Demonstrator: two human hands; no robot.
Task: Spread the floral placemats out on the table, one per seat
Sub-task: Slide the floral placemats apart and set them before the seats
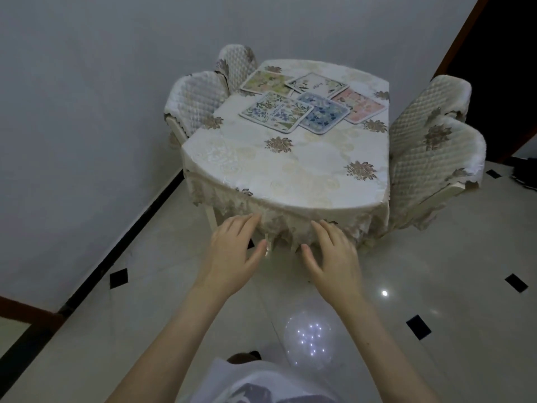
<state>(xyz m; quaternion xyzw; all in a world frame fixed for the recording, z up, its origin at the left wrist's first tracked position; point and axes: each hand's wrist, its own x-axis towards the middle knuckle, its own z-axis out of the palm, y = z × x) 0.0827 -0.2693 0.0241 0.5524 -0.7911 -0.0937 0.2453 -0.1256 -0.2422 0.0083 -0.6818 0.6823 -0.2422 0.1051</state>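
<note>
Dim, bluish picture with wide-angle bending at the edges and lamp glare on the floor (pixel 384 293).

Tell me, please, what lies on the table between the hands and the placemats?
In the head view, only bare tablecloth with woven flower motifs lies between the hands and the placemats clustered at the far end.

Five floral placemats (pixel 312 103) are lying on one table (pixel 290 170); four covered chairs (pixel 430 158) are standing around it, and two hands (pixel 232 254) are reaching forward.
</note>
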